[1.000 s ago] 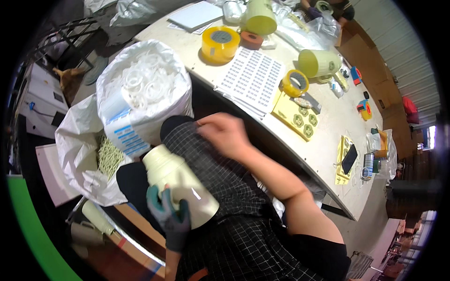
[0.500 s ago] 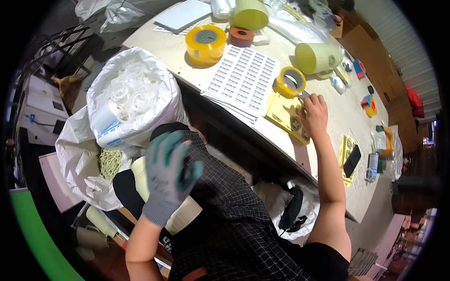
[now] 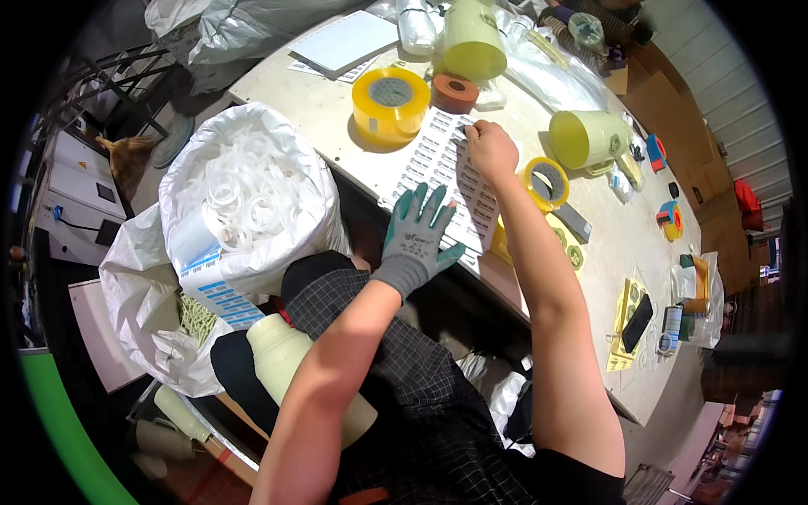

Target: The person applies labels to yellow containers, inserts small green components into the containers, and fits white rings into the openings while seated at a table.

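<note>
My left hand (image 3: 417, 231), in a grey glove with green fingertips, lies with fingers spread on the near edge of a stack of printed label sheets (image 3: 433, 151). Farther up the top sheet is my bare right hand (image 3: 492, 150), its fingers closed against the paper; whether they pinch a label is hidden. Beside my right forearm are a clear yellow tape roll (image 3: 547, 183), a dark grey block (image 3: 572, 222) and a yellow sheet of round stickers (image 3: 566, 244). A pale green cylindrical container (image 3: 282, 349) lies across my lap, partly behind my left forearm.
A white sack of clear plastic rings (image 3: 252, 185) stands left of the table (image 3: 337, 139). Farther back are a large yellow tape roll (image 3: 390, 105), a brown roll (image 3: 454, 93) and two pale green cups (image 3: 474, 42). A black phone (image 3: 637, 324) lies at the right.
My left hand has come down from the air above my lap onto the label sheets. My right hand has left the yellow stickers and moved up and left to the sheets.
</note>
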`<state>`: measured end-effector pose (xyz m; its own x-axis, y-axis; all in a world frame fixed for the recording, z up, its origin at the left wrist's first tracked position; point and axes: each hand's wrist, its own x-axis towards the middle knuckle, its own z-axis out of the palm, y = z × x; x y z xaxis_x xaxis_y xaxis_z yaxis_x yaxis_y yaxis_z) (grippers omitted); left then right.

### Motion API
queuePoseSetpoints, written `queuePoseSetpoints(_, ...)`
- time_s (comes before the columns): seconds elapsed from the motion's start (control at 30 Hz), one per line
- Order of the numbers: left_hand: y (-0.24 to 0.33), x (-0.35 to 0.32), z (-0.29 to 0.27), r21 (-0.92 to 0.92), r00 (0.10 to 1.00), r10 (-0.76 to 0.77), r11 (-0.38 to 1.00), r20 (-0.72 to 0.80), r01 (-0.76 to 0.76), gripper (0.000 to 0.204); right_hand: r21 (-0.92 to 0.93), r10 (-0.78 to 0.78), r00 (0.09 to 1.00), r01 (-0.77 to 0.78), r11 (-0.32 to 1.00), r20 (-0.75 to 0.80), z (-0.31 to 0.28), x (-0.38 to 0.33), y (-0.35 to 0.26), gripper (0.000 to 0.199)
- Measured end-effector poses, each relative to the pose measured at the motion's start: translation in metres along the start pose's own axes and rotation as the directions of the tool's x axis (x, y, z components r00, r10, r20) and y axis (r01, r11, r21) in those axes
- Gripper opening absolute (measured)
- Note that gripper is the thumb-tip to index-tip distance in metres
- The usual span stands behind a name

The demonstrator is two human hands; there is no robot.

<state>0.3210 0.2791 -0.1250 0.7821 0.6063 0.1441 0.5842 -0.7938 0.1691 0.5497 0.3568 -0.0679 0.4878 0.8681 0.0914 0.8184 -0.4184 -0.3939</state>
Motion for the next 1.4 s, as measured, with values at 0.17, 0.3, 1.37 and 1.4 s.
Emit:
queuePoseSetpoints(0.17,-0.005,-0.004,0.006,-0.064,0.998,0.013,0.998,-0.068,-0.018,0.088,-0.152,0.042,0.998,-0.049,0.987,-0.054,0.028,0.013,-0.014,0.033)
queuePoseSetpoints(0.3,-0.006,-0.005,0.006,-0.072,0.998,0.007,0.997,-0.068,-0.012,0.087,-0.185,-0.011,0.996,-0.005,0.983,-0.085,0.027,0.015,-0.023,0.03)
queuePoseSetpoints(1.37,0.044,-0.349,-0.13,-0.194,0.704,-0.575,0.813,-0.417,0.55,0.044,0.782,-0.673,0.399,-0.292,0.55,0.623,0.024,-0.287,-0.158,0.029)
queuePoseSetpoints(1.4,0.048,-0.355,-0.124,-0.225,0.677,-0.591,0.801,-0.438,0.554,0.044,0.775,-0.672,0.39,-0.262,0.575,0.63,0.025,-0.295,-0.163,0.031)
